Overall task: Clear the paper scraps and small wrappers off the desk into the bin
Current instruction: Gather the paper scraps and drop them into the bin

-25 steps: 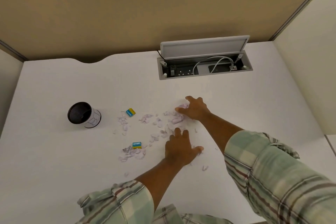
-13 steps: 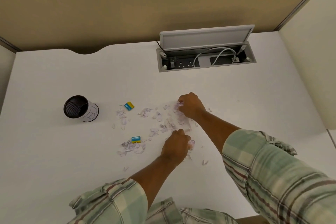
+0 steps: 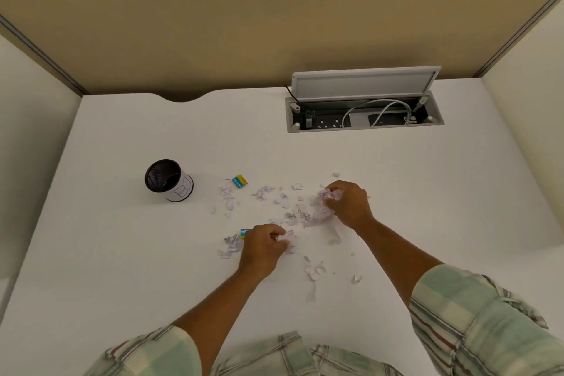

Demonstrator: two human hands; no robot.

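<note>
Desk (image 3: 128,253): scraps (image 3: 287,201) litter it between my hands.
My right hand (image 3: 348,203): fisted round a wad of scraps.
My left hand (image 3: 264,249): curled, pinching scraps.
Bin (image 3: 168,180): well left of both hands; contents unclear.
Wrapper (image 3: 239,181): near bin.

An open cable tray (image 3: 364,119) with sockets and a white cable (image 3: 378,105) sits beneath tan partitions (image 3: 244,15).

My right hand (image 3: 348,204) is bunched around a wad of paper scraps (image 3: 322,203); my left hand (image 3: 262,249) pinches another clump. Loose scraps and two small wrappers (image 3: 240,181) lie on the white desk (image 3: 122,253), the bin (image 3: 168,179) well left.
</note>
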